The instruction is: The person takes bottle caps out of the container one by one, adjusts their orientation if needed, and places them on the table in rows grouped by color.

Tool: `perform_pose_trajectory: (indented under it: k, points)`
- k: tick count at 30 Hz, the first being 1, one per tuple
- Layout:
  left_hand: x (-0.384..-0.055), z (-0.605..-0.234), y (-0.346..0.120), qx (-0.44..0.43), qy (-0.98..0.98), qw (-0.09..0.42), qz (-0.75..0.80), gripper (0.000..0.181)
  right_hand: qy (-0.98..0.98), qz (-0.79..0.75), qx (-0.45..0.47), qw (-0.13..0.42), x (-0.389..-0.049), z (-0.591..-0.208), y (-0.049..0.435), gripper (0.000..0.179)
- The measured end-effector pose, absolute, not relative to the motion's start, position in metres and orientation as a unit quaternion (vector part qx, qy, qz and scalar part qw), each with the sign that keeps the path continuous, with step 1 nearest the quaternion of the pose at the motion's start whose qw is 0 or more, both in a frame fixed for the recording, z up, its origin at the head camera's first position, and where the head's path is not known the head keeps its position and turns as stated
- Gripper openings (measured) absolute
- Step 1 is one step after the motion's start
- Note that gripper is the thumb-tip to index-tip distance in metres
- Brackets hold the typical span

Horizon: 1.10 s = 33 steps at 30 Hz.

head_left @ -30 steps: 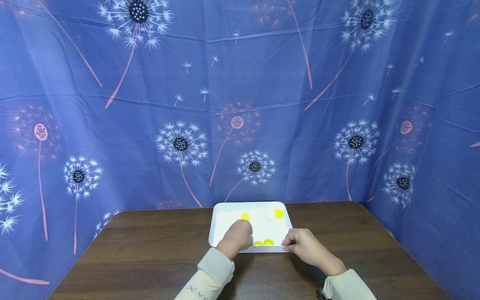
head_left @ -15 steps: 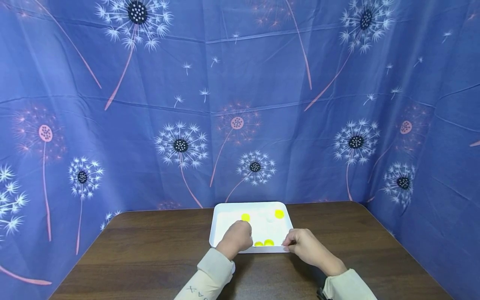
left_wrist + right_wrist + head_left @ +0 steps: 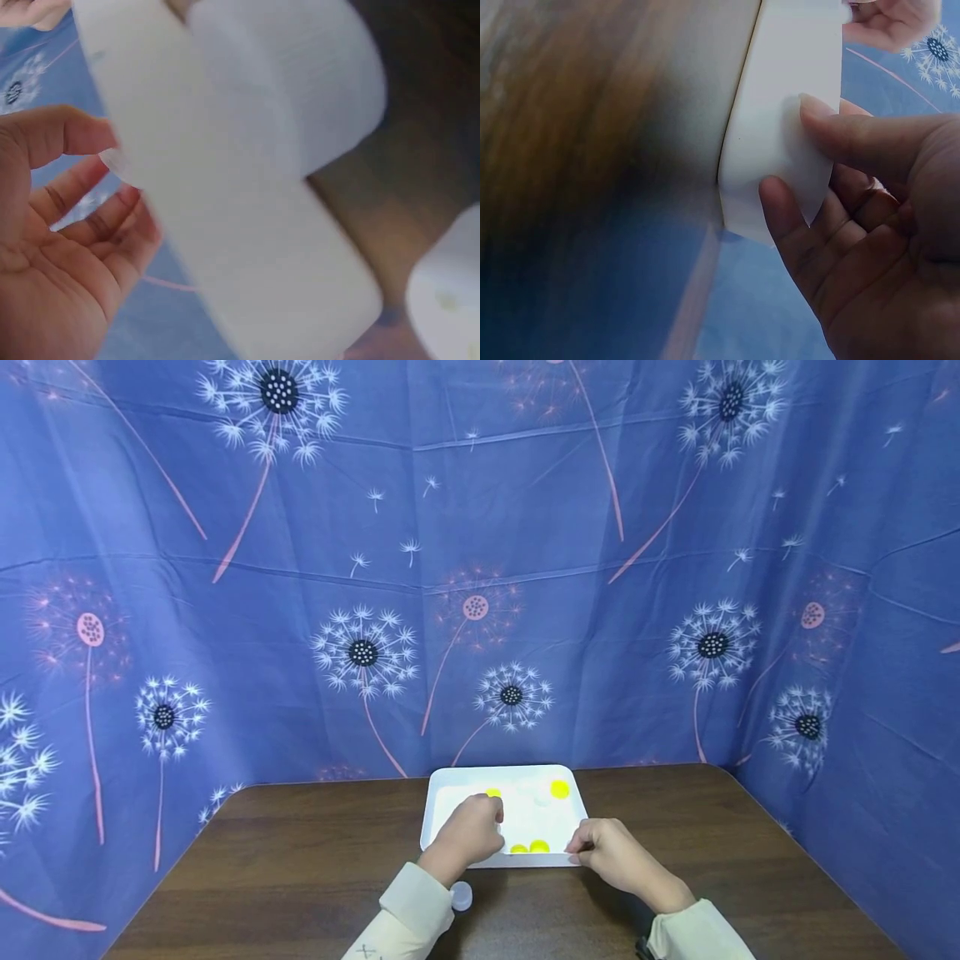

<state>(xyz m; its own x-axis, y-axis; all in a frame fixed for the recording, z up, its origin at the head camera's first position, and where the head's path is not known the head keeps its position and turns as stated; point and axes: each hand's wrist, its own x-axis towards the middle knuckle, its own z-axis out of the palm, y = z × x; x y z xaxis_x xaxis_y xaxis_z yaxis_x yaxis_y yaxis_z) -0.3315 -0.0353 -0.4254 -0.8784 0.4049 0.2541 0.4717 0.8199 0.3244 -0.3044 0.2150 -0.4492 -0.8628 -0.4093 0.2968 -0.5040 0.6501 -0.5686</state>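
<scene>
Left hand (image 3: 467,833) pinches a clear-ish disc (image 3: 122,169) in its fingers (image 3: 79,181), tray (image 3: 525,861) just beside them. Right hand (image 3: 618,858) grips the tray's corner; imo brace firmly there, go light on the disc.

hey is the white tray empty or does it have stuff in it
Not empty: the head view shows yellow round pieces inside the white tray.
</scene>
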Motion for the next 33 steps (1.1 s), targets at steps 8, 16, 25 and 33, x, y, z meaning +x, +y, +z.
perform_pose_trajectory:
  k: [8,16,25,33]
  points:
    - [-0.306,-0.4,-0.046,-0.292,-0.918,0.105,-0.248,0.028,-0.907,0.331,0.249,0.076,-0.305,-0.45,0.215,0.015]
    - [-0.276,-0.389,-0.057,-0.333,-0.892,0.092,-0.292,0.024,-0.914,0.323,0.234,0.074,-0.303,-0.449,0.214,0.018]
    - [-0.256,-0.398,-0.056,-0.327,-0.883,0.046,-0.334,0.028,-0.916,0.314,0.236,0.082,-0.305,-0.446,0.215,0.019]
    - [-0.252,-0.415,-0.051,-0.315,-0.906,0.036,-0.28,0.028,-0.915,0.318,0.234,0.081,-0.303,-0.448,0.213,0.021]
